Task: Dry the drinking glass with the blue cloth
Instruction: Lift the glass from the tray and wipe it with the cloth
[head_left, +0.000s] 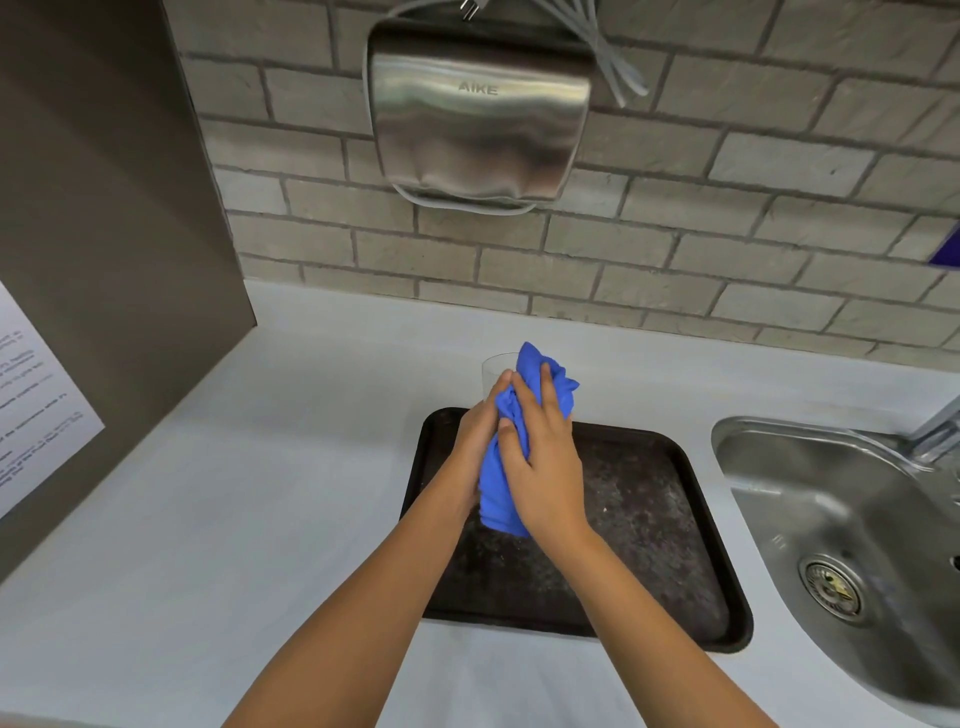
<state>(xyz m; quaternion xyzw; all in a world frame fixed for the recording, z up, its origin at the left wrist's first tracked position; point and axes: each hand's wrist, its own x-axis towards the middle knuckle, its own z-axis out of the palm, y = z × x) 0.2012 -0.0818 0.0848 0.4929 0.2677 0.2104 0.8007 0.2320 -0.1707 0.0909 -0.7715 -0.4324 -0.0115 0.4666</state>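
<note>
A clear drinking glass is held up over the far edge of a dark tray; only its rim and upper wall show, the rest is wrapped. The blue cloth is bunched around the glass and hangs down between my palms. My left hand grips the glass from the left side, fingers curled around it. My right hand presses the cloth against the glass from the right, fingers spread over the fabric.
A dark, worn baking tray lies on the white counter under my hands. A steel sink with a tap is at the right. A metal hand dryer hangs on the brick wall. A grey panel stands at the left.
</note>
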